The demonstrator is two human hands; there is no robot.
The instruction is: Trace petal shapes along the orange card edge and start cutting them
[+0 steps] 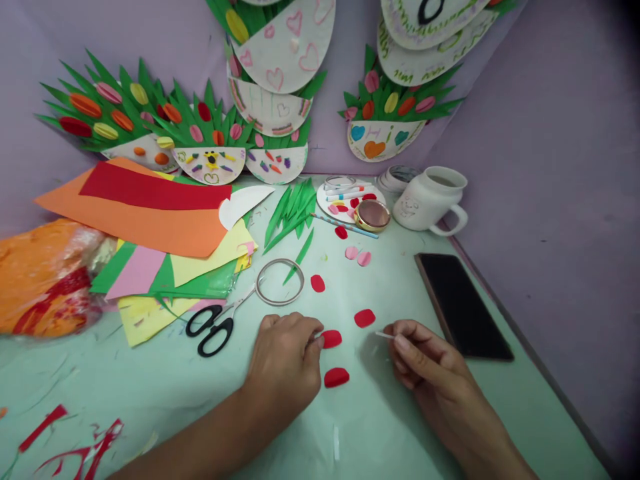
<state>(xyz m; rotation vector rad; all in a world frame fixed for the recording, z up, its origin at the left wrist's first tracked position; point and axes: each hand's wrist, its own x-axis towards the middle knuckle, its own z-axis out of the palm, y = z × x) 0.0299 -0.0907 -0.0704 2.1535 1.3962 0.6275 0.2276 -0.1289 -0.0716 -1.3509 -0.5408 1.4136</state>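
Observation:
My left hand [287, 360] has thumb and forefinger pinched at the left end of a red paper oval [332, 339]. A folded red paper oval [337, 377] lies just below it. Between the thumb and fingers of my right hand [423, 357] is a thin white strip [384, 335], its tip pointing left. Another red oval [365, 318] lies near that tip, and one more red piece [318, 283] sits farther up. Black-handled scissors [216, 328] rest left of my left hand, their blades reaching a roll of clear tape [280, 282].
Coloured paper sheets [165, 200] and an orange plastic bag [45, 280] cover the left. Green paper leaves [295, 207], a white plate [325, 193], a mug [430, 200] and a phone [463, 303] lie behind and right. Paper flower baskets [210, 163] line the wall.

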